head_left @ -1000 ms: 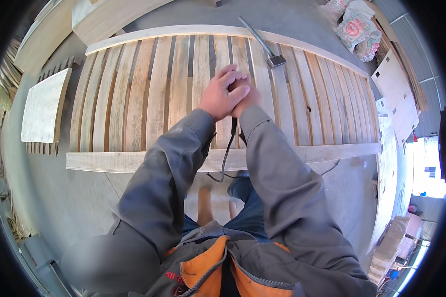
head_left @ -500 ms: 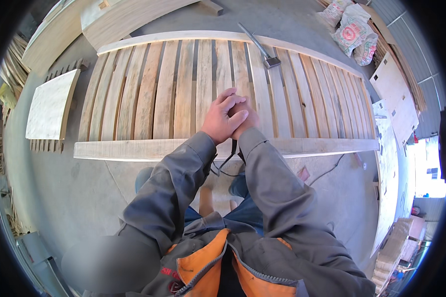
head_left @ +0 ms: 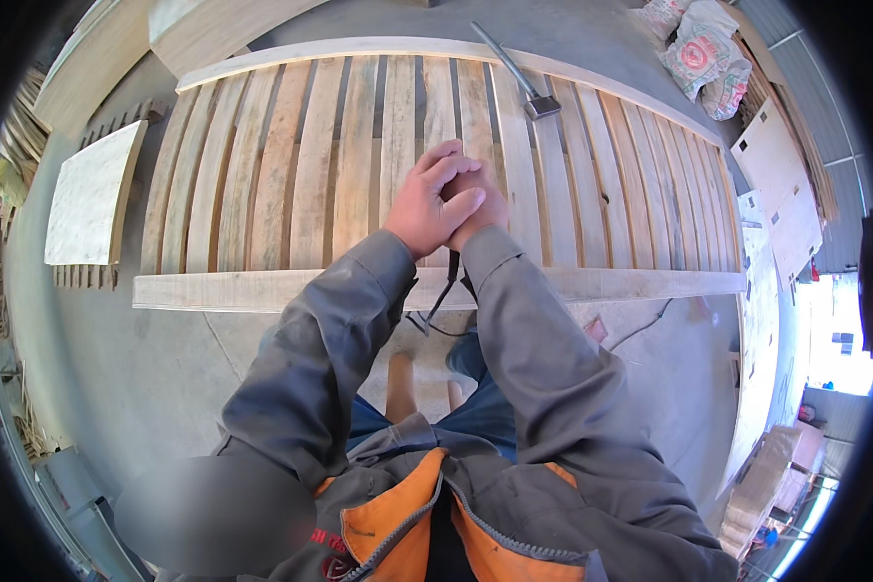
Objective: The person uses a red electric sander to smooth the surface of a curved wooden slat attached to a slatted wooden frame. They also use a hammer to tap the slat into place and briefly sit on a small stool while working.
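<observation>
In front of my body, my left hand (head_left: 425,199) is closed over my right hand (head_left: 480,199). The fingers of my right hand are folded under the left, so whatever they may hold is hidden. Both hands are above the middle slats of a wooden slatted frame (head_left: 310,194), near its front rail. Dark cords (head_left: 446,296) hang just below my hands; where they attach cannot be seen. Beyond my hands, a hammer (head_left: 526,83) with a block-shaped metal head lies across the far rail and slats, untouched.
A pale board (head_left: 92,199) rests on a slatted stack at the left. Large curved wooden panels (head_left: 218,27) stand at the far left. White sacks (head_left: 703,53) lean at the far right, near sheets of board (head_left: 776,184). A cable (head_left: 645,327) runs along the floor.
The view has shifted slightly, so the frame and hammer sit a little differently in it. My hands stay clasped together, over the same part of the frame.
</observation>
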Available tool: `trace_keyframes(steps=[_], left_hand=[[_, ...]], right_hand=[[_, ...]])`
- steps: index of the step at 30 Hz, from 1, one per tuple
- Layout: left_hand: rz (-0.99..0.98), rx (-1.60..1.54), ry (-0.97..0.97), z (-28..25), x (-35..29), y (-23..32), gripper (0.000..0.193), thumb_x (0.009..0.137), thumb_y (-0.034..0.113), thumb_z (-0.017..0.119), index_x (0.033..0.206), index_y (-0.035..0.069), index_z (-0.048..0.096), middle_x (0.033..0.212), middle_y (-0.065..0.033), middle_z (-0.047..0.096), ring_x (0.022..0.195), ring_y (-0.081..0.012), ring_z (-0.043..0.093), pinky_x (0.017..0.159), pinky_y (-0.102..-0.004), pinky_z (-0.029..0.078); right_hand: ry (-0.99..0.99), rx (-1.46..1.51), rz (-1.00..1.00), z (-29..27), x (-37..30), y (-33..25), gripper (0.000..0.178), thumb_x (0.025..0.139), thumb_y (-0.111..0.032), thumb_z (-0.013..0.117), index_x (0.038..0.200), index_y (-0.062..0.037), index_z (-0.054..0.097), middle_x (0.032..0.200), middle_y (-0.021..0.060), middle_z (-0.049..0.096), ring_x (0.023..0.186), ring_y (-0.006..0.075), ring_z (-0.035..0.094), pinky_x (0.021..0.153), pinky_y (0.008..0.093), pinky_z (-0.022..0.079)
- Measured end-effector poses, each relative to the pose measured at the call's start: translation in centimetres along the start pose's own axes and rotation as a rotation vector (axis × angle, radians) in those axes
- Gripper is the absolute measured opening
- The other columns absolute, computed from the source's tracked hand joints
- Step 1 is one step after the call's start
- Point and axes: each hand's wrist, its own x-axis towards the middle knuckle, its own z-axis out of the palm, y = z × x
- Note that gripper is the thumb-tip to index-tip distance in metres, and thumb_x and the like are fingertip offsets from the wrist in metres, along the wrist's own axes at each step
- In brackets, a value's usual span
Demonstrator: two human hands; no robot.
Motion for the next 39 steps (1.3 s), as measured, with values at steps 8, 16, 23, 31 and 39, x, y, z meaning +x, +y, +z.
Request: trace_keyframes(steps=[8, 16, 23, 31, 39], left_hand=[[0.015, -0.003, 0.024, -0.5, 4.7, -2.5, 0.042, 0.083, 0.029, 0.071, 0.118, 0.006, 0.069, 0.14, -0.0233, 0.052, 0.122, -0.0375, 0.057, 0.102, -0.0422, 0.049], [-0.005, -0.03, -0.005, -0.8, 8.9, -5.9, 0.043, 0.087, 0.033, 0.069, 0.121, 0.006, 0.068, 0.146, -0.0206, 0.048, 0.134, -0.0326, 0.049, 0.11, -0.0411, 0.04], [0.012, -0.015, 0.015, -1.2, 12.1, -8.2, 0.042, 0.089, 0.033, 0.069, 0.121, 0.005, 0.069, 0.146, -0.0191, 0.049, 0.132, -0.0299, 0.051, 0.11, -0.0385, 0.04], [-0.01, -0.052, -0.004, -1.4, 15.7, -9.2, 0.046, 0.088, 0.036, 0.068, 0.122, 0.004, 0.069, 0.144, -0.0178, 0.052, 0.13, -0.0286, 0.053, 0.109, -0.0363, 0.041], [0.008, -0.058, -0.041, -2.0, 19.2, -10.4, 0.043, 0.089, 0.036, 0.066, 0.116, 0.003, 0.07, 0.141, -0.0178, 0.054, 0.128, -0.0279, 0.054, 0.108, -0.0346, 0.04]], right_hand=[[0.182, 0.127, 0.052, 0.2, 5.0, 1.6, 0.04, 0.086, -0.027, 0.069, 0.123, -0.0137, 0.061, 0.126, 0.007, 0.061, 0.121, 0.026, 0.055, 0.091, 0.0348, 0.057], [0.164, 0.123, 0.041, 0.7, 10.2, 3.5, 0.062, 0.077, -0.031, 0.08, 0.133, -0.0166, 0.055, 0.133, 0.0099, 0.056, 0.124, 0.0252, 0.057, 0.092, 0.0387, 0.058], [0.227, 0.184, 0.065, -0.8, 13.2, 3.9, 0.057, 0.083, -0.032, 0.073, 0.133, -0.015, 0.055, 0.133, 0.0111, 0.056, 0.125, 0.0253, 0.057, 0.091, 0.0384, 0.059], [0.157, 0.188, 0.111, -0.8, 17.2, 5.3, 0.067, 0.083, -0.035, 0.072, 0.143, -0.0178, 0.045, 0.137, 0.0089, 0.054, 0.13, 0.0236, 0.052, 0.096, 0.0393, 0.056], [0.255, 0.267, 0.162, -2.1, 19.8, 5.5, 0.061, 0.084, -0.035, 0.072, 0.139, -0.0182, 0.051, 0.137, 0.0075, 0.056, 0.128, 0.0249, 0.054, 0.099, 0.039, 0.054]])
